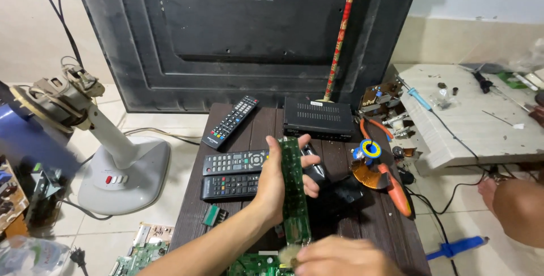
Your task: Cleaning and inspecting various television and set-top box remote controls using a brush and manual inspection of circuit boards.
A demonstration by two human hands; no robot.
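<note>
My left hand [277,182] grips a long narrow green circuit board [294,191] on edge above a dark wooden table [374,219]. Its thumb rests on the board's right face. My right hand [334,256] is at the bottom edge, closed around a small brush whose pale bristles [289,253] touch the board's lower end. Just behind the board lie two black remote controls [232,162] side by side, and a third remote [229,122] lies further back at an angle.
A large black television back [238,32] leans against the wall. A black set-top box [317,117], a solder spool [368,151], orange-handled pliers [396,191] and a green board [255,264] are on the table. A fan stand [113,162] stands left; a cluttered bench [470,117] right.
</note>
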